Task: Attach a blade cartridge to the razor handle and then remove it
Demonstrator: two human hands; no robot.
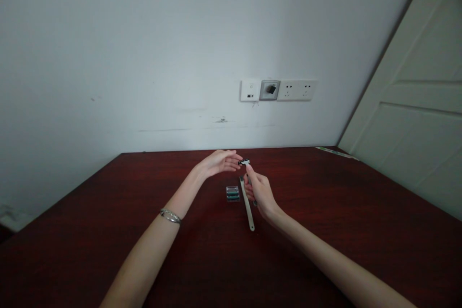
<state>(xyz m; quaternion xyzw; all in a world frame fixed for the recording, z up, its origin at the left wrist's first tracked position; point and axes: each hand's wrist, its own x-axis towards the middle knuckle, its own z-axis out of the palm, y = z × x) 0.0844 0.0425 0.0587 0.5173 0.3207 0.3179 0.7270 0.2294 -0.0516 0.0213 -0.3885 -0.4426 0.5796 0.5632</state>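
My right hand [259, 191] is closed round the handle of a razor, thumb pressed near the top of it. The razor's dark head [244, 161] points up and to the left. My left hand [221, 162] is open, fingers stretched out and fingertips close by the razor head; whether they touch it I cannot tell. Below the hands lies a small clear case [233, 194] with dark green pieces inside. Between that case and my right hand is a long pale stick-like handle [249, 209] with a dark upper end, looking like a toothbrush, and a hole at its near end.
A dark red wooden table [108, 221] spans the space in front of me. Behind it rises a white wall with sockets [296, 90] and a grey switch plate [270, 90]. A pale strip [335, 152] lies at the back right edge, beside a white panelled door [415, 101].
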